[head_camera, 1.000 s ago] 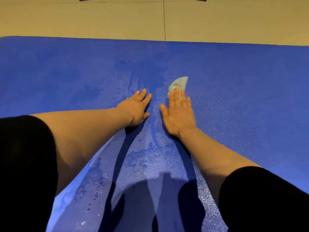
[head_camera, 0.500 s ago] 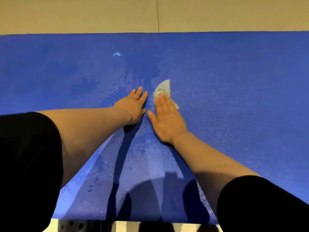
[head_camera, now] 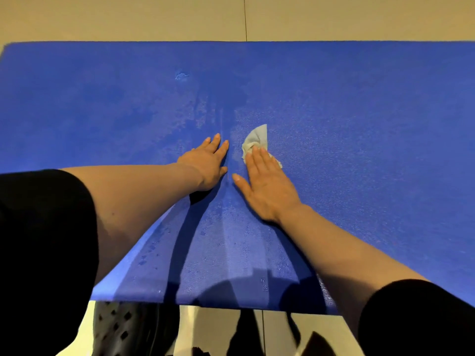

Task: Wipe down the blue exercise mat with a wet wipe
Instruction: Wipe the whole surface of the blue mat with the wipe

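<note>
Right hand (head_camera: 266, 183) flat, fingers together, pressing wet wipe (head_camera: 255, 142) under fingertips onto blue mat (head_camera: 359, 124); left hand (head_camera: 207, 167) flat beside

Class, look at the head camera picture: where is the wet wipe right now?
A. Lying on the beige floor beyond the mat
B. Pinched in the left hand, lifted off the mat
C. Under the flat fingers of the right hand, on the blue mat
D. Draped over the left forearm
C: the wet wipe lies on the blue mat, pressed beneath the straight fingers of the right hand, while the left hand rests flat and bare beside it.
</note>
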